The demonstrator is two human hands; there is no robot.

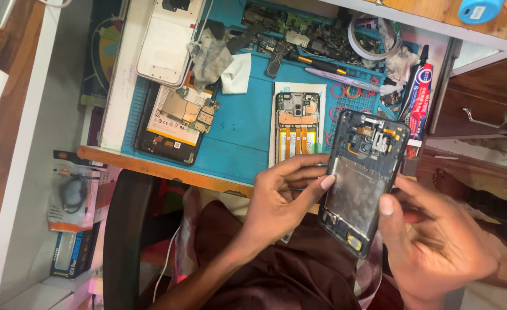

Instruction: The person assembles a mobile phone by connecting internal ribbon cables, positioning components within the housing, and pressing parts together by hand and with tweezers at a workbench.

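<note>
An opened black phone frame (pixel 362 178) with exposed inner parts and a bare metal plate is held up over my lap. My right hand (pixel 437 241) grips its lower right edge, thumb on the rim. My left hand (pixel 282 198) holds the frame's left side, with the thumb tip resting on the metal plate. Behind it, on the blue work mat (pixel 242 132), lies a second opened phone (pixel 297 123) with orange flex cables showing, on a white sheet.
On the mat sit an opened black tablet-like device (pixel 176 123), a white phone back cover (pixel 167 40), grey cloths (pixel 210 54), loose phone parts, pens, a tape roll (pixel 374 34) and a glue tube (pixel 420 100). A wooden drawer (pixel 477 112) is at right; packaged goods lie on the floor at left.
</note>
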